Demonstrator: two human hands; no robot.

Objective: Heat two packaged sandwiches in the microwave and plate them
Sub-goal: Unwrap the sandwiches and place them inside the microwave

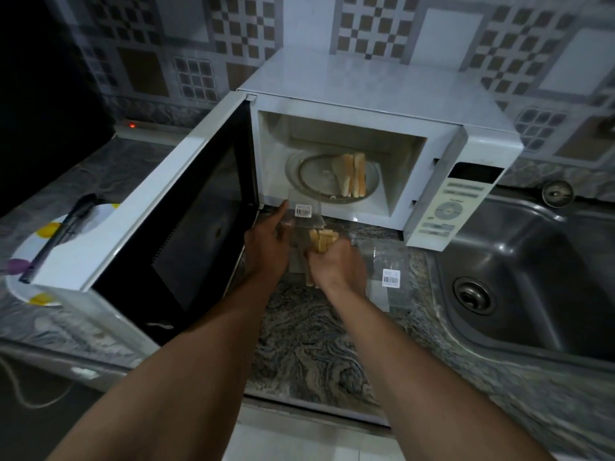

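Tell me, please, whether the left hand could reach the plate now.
Probably not directly: the open microwave door stands between the left hand and the plate, and that hand holds a wrapper.

R hand (336, 265) grips sandwich (322, 240), L hand (266, 249) holds wrapper (304, 217), microwave (366, 91) open.

The microwave door (149, 194) hides part of the plate (28, 244); the label (390, 277) print is unreadable.

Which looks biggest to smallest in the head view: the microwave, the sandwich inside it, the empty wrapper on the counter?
1. microwave, by far.
2. empty wrapper.
3. sandwich, though it lies farther from the camera, so these last two are unsure.
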